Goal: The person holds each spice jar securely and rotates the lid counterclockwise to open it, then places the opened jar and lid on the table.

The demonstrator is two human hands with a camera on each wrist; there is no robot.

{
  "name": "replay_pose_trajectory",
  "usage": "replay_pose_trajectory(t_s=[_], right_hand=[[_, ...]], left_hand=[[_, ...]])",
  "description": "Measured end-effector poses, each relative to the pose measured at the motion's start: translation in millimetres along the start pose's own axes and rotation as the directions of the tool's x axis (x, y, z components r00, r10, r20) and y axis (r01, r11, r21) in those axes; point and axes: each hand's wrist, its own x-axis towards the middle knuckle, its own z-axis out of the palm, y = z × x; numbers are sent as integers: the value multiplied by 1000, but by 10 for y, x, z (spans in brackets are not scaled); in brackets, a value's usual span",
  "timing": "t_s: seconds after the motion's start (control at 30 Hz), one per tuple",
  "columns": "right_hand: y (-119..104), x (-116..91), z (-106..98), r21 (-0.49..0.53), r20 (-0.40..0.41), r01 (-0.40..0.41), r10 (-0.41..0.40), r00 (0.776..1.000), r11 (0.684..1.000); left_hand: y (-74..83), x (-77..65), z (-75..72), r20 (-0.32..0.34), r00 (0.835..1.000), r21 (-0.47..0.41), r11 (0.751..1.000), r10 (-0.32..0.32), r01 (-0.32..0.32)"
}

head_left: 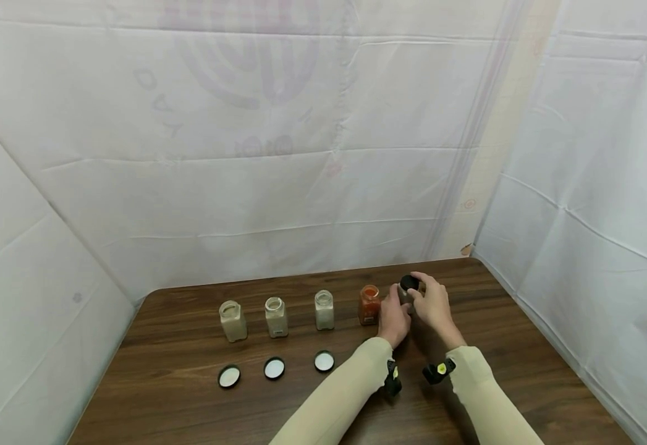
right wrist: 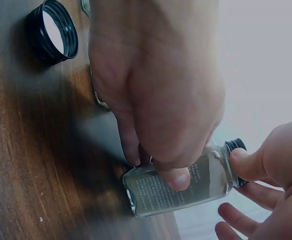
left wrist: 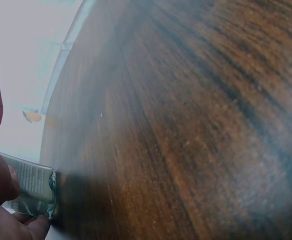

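Note:
At the right end of a row of glass jars, my left hand [head_left: 394, 322] grips the body of a square glass jar [right wrist: 151, 192] with printed text on its side. The fingers of my right hand [head_left: 433, 307] pinch the black screw lid [right wrist: 238, 167] on top of that jar. In the left wrist view the base of the jar [left wrist: 33, 182] is close to the tabletop; whether it touches is unclear. Just left of my left hand stands an uncapped jar of red-orange powder [head_left: 369, 306]. The jar's contents are partly hidden by my fingers.
Three uncapped jars of pale powder, a left one [head_left: 233, 322], a middle one [head_left: 276, 318] and a right one [head_left: 324, 311], stand along the wooden table [head_left: 151, 364]. Several black lids with white liners lie upturned, one [right wrist: 50, 32] near my left hand. White sheeting [head_left: 245, 204] surrounds the table.

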Motion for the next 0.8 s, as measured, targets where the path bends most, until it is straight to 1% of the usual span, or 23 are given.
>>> replay_pose_trajectory(t_s=[0.1,0.23,0.4,0.5,0.57,0.67,0.8], right_hand=[[1,-9,-5,15,9,-5,5,1000,1000],[11,-25,-5,30,-3,-37,37,999,999],[27,-35,20,52,-65,-39,43,997,998],[28,-37,43,69,-109,-34,41,993,997],[29,-38,58,71,-123,-43,51,991,997],[32,-43,76,74,-128,-60,69,989,995],[38,-52,82,90,-104,-58,67,992,994]], left_hand=[[0,0,1,0,1000,0,1000,-3,3],[0,6,3,2,1000,0,1000,-11,11],[2,9,-9,-5,1000,3,1000,-13,13],[9,6,-19,0,1000,1,1000,-17,17],[15,-2,-23,4,1000,-2,1000,-19,19],[25,-21,-36,9,1000,-6,1000,-14,14],[34,-34,-52,3,1000,-4,1000,2,-2]])
